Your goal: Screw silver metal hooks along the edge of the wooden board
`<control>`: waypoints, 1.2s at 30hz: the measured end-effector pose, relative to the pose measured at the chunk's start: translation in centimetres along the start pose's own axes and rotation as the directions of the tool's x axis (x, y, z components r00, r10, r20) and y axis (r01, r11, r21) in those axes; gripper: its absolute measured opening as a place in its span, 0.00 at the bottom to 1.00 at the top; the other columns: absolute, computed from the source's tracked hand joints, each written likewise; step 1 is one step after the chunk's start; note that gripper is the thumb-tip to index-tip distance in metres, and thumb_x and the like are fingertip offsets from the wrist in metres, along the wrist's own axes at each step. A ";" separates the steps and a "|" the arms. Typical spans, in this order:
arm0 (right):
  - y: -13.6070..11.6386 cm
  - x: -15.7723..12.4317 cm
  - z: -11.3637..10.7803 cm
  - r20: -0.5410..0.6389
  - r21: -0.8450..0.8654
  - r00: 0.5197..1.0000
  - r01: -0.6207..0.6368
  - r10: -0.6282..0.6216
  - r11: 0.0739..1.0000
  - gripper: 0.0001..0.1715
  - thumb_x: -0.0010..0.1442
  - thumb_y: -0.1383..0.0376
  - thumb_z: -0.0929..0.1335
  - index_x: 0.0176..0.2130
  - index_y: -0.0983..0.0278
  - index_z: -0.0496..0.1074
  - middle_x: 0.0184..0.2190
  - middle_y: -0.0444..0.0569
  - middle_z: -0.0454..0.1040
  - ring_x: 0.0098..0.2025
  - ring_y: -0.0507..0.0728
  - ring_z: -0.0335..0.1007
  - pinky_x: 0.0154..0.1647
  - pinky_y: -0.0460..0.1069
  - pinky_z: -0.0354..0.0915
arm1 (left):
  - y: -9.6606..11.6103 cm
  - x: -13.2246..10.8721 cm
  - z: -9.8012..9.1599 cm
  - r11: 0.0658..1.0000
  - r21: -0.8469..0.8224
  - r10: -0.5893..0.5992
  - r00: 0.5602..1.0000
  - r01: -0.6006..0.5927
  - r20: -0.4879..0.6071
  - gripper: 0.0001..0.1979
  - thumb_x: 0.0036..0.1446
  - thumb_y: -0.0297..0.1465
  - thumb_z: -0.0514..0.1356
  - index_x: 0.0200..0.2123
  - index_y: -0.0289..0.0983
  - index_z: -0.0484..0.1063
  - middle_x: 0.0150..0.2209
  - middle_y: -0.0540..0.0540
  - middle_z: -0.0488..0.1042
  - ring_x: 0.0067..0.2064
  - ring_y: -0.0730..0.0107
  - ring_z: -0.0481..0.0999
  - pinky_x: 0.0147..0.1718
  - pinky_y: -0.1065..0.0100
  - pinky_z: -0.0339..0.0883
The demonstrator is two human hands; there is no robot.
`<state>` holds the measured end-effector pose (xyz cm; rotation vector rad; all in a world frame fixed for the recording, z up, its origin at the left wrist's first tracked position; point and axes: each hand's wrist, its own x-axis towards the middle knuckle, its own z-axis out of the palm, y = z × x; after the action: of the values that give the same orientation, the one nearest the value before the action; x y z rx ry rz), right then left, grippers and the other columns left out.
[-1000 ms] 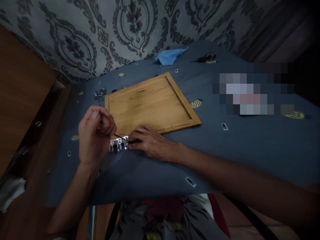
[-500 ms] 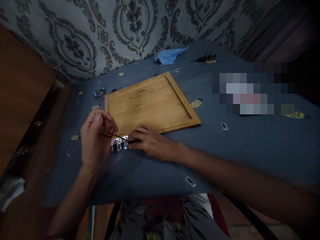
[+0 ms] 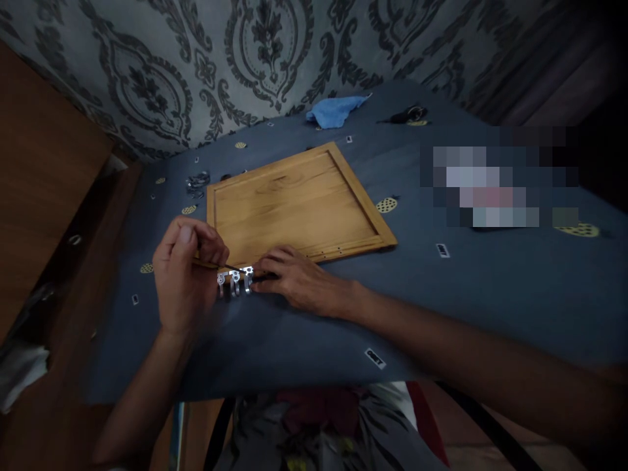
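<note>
A framed wooden board (image 3: 289, 196) lies on the dark blue tablecloth. Along its near edge sits a shiny metal strip with hooks (image 3: 235, 277), its hooks pointing towards me. My left hand (image 3: 189, 275) is closed around a thin screwdriver (image 3: 209, 263) with a yellowish handle. The dark shaft slants right, its tip at the right visible part of the strip. My right hand (image 3: 299, 281) pinches the strip's right end against the board's edge, and its fingers cover that part. Several small dark holes show in the board's near rail beyond this hand.
Loose metal pieces (image 3: 197, 183) lie behind the board's left corner. At the back are a blue cloth (image 3: 336, 111) and a black object (image 3: 405, 116). A blurred-out item (image 3: 485, 186) is at the right. A wooden cabinet (image 3: 44, 163) stands left of the tablecloth (image 3: 432, 307).
My left hand has turned and shifted very slightly left with the screwdriver, whose tip stays at the strip. My right hand and the board keep their places; the view has moved a little.
</note>
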<state>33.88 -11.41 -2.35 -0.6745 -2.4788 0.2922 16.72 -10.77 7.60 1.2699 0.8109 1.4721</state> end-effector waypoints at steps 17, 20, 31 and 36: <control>0.0 -0.2 0.3 -0.012 0.015 1.000 -0.016 0.016 1.000 0.19 0.65 0.75 0.70 0.53 0.62 0.79 0.53 0.54 0.77 0.55 0.62 0.66 0.58 0.59 0.63 | -0.5 0.0 0.0 0.999 0.025 -0.037 0.999 0.037 0.001 0.17 0.56 0.41 0.71 0.26 0.36 0.72 0.21 0.54 0.59 0.23 0.76 0.56 0.23 0.73 0.56; -0.1 -0.3 0.3 -0.017 0.012 1.000 -0.023 0.023 1.000 0.18 0.67 0.75 0.69 0.53 0.61 0.79 0.53 0.55 0.77 0.55 0.62 0.66 0.58 0.59 0.63 | -0.8 -0.1 -0.1 0.999 0.013 -0.037 0.999 0.037 0.021 0.15 0.58 0.39 0.69 0.26 0.37 0.72 0.21 0.54 0.59 0.23 0.75 0.57 0.23 0.72 0.56; -0.2 -0.7 0.5 0.000 -0.002 1.000 -0.025 0.025 1.000 0.22 0.69 0.76 0.64 0.52 0.58 0.81 0.55 0.56 0.76 0.57 0.62 0.67 0.57 0.60 0.68 | -2.5 0.3 -1.0 0.995 -0.060 -0.066 0.974 0.081 0.217 0.08 0.64 0.34 0.59 0.33 0.38 0.70 0.22 0.56 0.56 0.22 0.76 0.52 0.19 0.73 0.48; -0.3 -0.8 0.5 -0.008 -0.027 1.000 -0.022 0.022 0.999 0.21 0.69 0.75 0.64 0.51 0.58 0.81 0.55 0.56 0.76 0.57 0.63 0.67 0.56 0.61 0.70 | -2.9 0.4 -1.0 0.996 -0.069 -0.028 0.961 0.048 0.274 0.07 0.64 0.34 0.58 0.34 0.38 0.71 0.22 0.56 0.58 0.22 0.77 0.53 0.20 0.74 0.48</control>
<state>34.04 -12.09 -3.03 -0.7129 -2.4736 0.2643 16.45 -9.41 4.84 1.3559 0.5880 1.2506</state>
